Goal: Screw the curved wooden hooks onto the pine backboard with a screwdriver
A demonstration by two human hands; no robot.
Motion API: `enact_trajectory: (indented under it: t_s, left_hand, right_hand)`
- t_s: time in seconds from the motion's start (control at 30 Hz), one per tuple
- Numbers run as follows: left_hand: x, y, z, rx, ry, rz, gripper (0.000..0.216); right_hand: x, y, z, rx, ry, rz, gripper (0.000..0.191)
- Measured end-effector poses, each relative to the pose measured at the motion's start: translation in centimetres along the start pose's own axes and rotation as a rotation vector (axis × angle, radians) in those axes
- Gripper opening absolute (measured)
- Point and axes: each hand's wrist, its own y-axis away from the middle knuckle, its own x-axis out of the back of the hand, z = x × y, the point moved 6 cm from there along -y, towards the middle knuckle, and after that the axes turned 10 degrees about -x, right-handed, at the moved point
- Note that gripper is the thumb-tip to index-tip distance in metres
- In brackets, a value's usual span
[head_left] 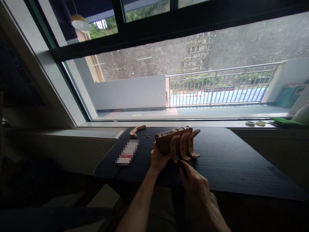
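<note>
My left hand (pixel 158 159) grips the near left part of a brown wooden board (pixel 164 144), which is tilted up above the dark table and has a rough, bark-like edge. Three curved wooden hooks stand in a row on the board: a near one (pixel 174 146), a middle one (pixel 184 146) and a far one (pixel 192 145). My right hand (pixel 195 182) is closed around the dark handle of a screwdriver (pixel 183 168), its front end at the foot of the nearest hook. The contact of its tip is too small to make out.
On the dark table (pixel 236 161) lie a loose wooden hook (pixel 135 133), several small screws (pixel 146 136) and a blurred-out white and red item (pixel 127 153). Tape rolls (pixel 250 123) and a green cloth (pixel 287 122) rest on the windowsill. A radiator (pixel 101 132) borders the table's left.
</note>
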Motion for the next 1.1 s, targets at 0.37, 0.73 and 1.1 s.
enact_trajectory:
  t_s: [0.37, 0.73, 1.1]
  left_hand:
    - [4.2, -2.5, 8.0, -0.377, -0.538, -0.120, 0.091]
    - [-0.9, -5.6, 10.0, -0.360, -0.812, -0.658, 0.077]
    - [-1.1, -5.0, 9.8, -0.445, -0.942, -0.564, 0.069]
  right_hand:
    - [0.4, -0.9, 0.7, -0.008, 0.057, -0.026, 0.033]
    - [0.7, -1.7, 0.6, 0.038, 0.125, -0.008, 0.031]
    - [1.3, -2.1, 0.5, 0.065, 0.140, 0.001, 0.029]
